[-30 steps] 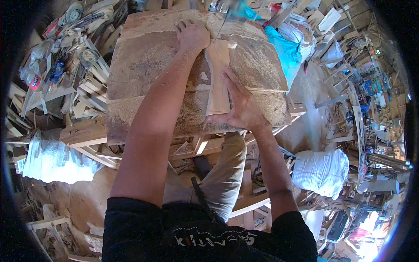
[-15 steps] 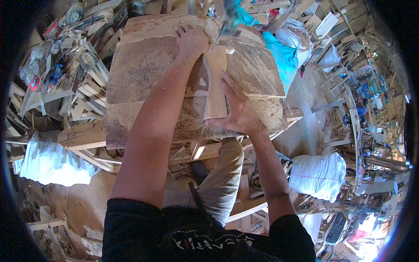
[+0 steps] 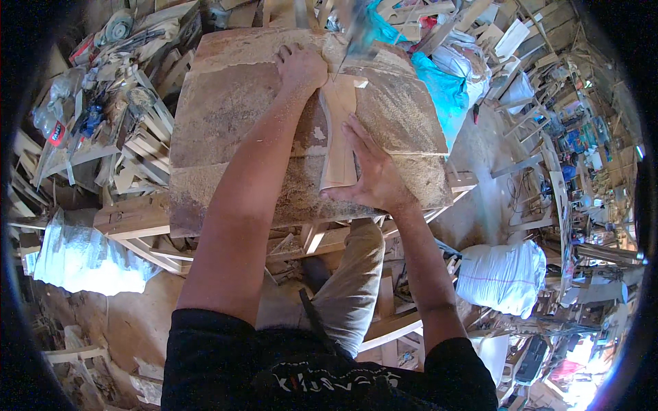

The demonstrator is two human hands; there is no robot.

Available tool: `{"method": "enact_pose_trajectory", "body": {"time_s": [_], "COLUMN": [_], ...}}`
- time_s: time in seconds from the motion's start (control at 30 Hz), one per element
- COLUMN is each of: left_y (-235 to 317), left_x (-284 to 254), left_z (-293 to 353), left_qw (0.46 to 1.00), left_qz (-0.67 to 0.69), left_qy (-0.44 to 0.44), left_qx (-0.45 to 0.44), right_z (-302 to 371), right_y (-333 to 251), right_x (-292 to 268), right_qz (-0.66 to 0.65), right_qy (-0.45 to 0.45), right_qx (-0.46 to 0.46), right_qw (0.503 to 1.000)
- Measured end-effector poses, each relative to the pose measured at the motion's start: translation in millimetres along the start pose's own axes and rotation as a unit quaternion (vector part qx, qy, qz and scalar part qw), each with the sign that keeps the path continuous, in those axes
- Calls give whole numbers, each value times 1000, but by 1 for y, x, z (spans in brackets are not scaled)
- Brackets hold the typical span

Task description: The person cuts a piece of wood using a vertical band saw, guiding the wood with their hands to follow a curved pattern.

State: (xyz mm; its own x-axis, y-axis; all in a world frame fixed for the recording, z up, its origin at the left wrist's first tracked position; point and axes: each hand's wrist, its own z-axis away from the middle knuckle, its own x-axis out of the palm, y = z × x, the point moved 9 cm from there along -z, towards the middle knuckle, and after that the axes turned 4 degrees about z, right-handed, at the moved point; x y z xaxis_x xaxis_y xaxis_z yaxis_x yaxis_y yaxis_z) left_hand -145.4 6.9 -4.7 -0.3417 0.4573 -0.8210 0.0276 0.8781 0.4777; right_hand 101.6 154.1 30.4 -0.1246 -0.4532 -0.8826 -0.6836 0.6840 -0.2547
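Observation:
A pale, curved piece of wood (image 3: 338,137), narrower in its middle, lies lengthwise on a worn, sawdust-covered work table (image 3: 233,96). My right hand (image 3: 377,177) grips its near right part, with the thumb across the near end and the fingers stretched along the right edge. Beside the far end, my left hand (image 3: 303,67) lies palm down on the table, fingers apart, its thumb side close to the wood. A thin saw blade (image 3: 340,66) stands at the wood's far end, below a blurred machine part (image 3: 359,34). A small offcut (image 3: 360,82) sits at the far right corner.
Wood scraps (image 3: 147,137) are heaped left of the table, with a plastic bottle (image 3: 51,127) among them. A turquoise sheet (image 3: 442,92) hangs at the right rear. White sacks stand lower left (image 3: 89,257) and right (image 3: 500,277). Timber beams (image 3: 133,218) run below the table.
The view has shifted slightly, so the whole scene sits a little lower and to the right. Both hands and the wood keep nearly the same places relative to the blade.

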Motion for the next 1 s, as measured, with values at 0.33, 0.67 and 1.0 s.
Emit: {"method": "enact_pose_trajectory", "body": {"time_s": [0.33, 0.67, 1.0], "left_y": [7, 13, 7], "left_x": [-4, -7, -5], "left_z": [3, 5, 0], "left_qw": [999, 999, 1000], "left_qz": [-10, -4, -10], "left_qy": [-49, -52, -26], "left_qx": [-12, -7, -11], "right_z": [0, 3, -2], "right_y": [3, 11, 8], "right_x": [-6, -3, -4], "right_qz": [-13, 1, 12], "right_qy": [-9, -13, -4], "right_qx": [12, 13, 9], "right_qw": [1000, 1000, 1000]}}
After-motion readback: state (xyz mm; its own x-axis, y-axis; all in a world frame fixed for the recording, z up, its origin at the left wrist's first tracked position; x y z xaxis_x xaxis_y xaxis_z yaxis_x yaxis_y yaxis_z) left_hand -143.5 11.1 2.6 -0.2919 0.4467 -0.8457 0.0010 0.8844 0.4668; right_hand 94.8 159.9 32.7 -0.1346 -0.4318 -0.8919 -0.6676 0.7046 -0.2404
